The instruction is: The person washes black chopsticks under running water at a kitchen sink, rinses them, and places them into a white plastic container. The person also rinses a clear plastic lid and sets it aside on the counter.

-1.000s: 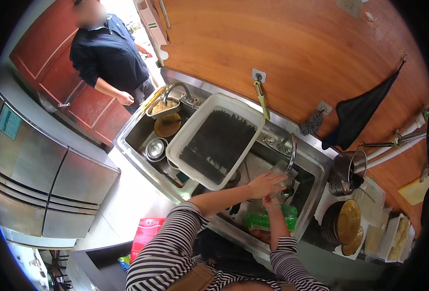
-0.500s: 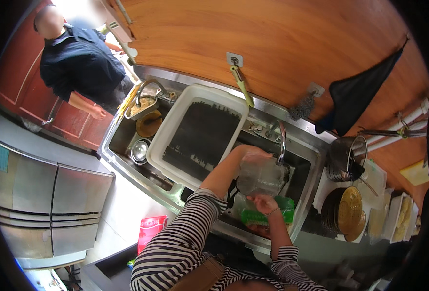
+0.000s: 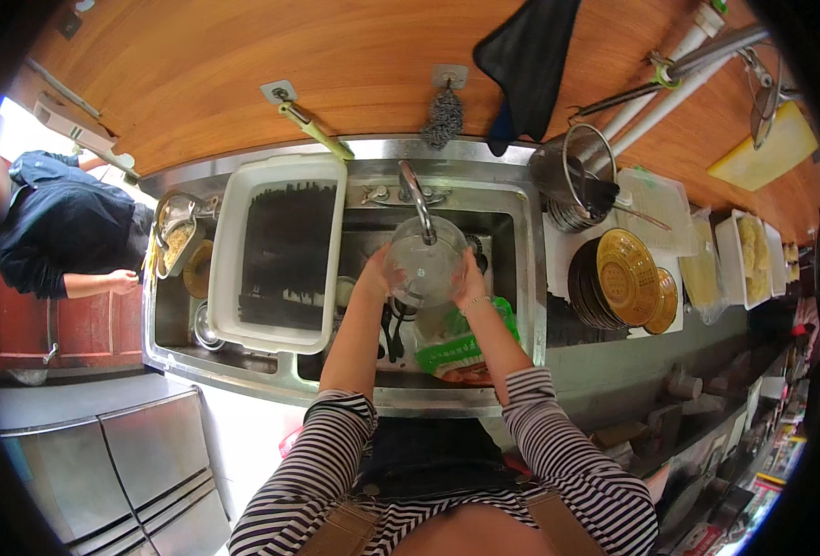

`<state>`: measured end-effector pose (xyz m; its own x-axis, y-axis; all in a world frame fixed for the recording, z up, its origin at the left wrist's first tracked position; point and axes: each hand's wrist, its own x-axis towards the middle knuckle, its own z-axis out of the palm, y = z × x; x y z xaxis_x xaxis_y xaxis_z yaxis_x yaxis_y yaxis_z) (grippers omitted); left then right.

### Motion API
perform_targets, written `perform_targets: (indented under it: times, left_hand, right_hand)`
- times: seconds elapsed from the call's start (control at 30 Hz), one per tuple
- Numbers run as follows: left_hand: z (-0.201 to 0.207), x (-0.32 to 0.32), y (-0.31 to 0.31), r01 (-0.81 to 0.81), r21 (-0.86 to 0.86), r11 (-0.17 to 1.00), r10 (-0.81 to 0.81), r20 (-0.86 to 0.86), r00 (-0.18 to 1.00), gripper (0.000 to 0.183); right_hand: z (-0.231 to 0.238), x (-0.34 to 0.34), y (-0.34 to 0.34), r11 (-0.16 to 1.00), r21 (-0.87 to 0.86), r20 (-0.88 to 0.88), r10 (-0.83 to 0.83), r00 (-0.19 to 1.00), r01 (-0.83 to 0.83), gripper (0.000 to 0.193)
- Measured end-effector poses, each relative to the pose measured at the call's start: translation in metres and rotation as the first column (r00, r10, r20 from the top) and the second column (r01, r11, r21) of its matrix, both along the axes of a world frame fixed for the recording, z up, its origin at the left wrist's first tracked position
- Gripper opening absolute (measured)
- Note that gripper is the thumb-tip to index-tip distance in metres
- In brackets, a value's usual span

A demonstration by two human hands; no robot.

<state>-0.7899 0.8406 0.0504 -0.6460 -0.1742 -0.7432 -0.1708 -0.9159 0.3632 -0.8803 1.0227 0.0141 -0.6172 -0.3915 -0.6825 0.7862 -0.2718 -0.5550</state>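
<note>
My left hand (image 3: 377, 276) and my right hand (image 3: 469, 280) hold a clear, round plastic container (image 3: 424, 275) between them, one on each side. It sits directly under the curved metal faucet (image 3: 416, 190), above the right sink basin. Whether water runs is hard to make out. Below, in the basin, dark-handled utensils (image 3: 392, 335) lie next to a green plastic bag (image 3: 456, 352) with something reddish at its lower end. To the left, a large white tub (image 3: 226, 250) with a dark inside rests across the sink.
A person in a dark shirt (image 3: 67, 227) stands at the far left. Stacked brown plates (image 3: 625, 269) and a metal strainer (image 3: 563, 167) are right of the sink. On the wall hang a green-handled tool (image 3: 315, 130), a steel scrubber (image 3: 443, 119) and a black cloth (image 3: 526, 69).
The view has turned and shifted to the right. My right hand has risen from beneath the container to its right side, and the container is now held upright between both hands.
</note>
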Motion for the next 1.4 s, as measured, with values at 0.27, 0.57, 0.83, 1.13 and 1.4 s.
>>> perform_targets:
  times: [0.27,0.57,0.83,1.13,1.4]
  left_hand:
    - [0.01,0.045,0.031,-0.196,0.063,0.979,0.206,-0.272,0.94,0.02]
    - [0.084,0.074,0.06,0.074,-0.643,0.762,-0.357,-0.322,0.877,0.023]
    - [0.086,0.081,0.08,0.253,-0.531,-0.809,-0.4,0.812,0.424,0.041]
    - [0.067,0.082,0.067,0.329,-0.265,-0.907,-0.091,0.883,0.46,0.012]
    - [0.058,0.087,0.106,0.47,-0.554,-0.687,-0.192,0.762,0.618,0.042]
  right_hand:
    - [-0.053,-0.029,-0.02,0.986,-0.162,0.27,0.087,0.959,-0.044,0.042]
    - [0.008,0.01,0.007,0.847,-0.456,0.132,0.366,0.921,-0.272,0.054]
    - [0.058,0.009,0.021,0.908,-0.126,0.074,0.411,0.909,-0.4,0.087]
    - [0.046,0.018,-0.011,0.903,-0.052,-0.053,0.423,0.904,-0.426,0.067]
    - [0.092,-0.006,-0.072,0.616,0.179,-0.371,0.765,0.527,-0.767,0.048]
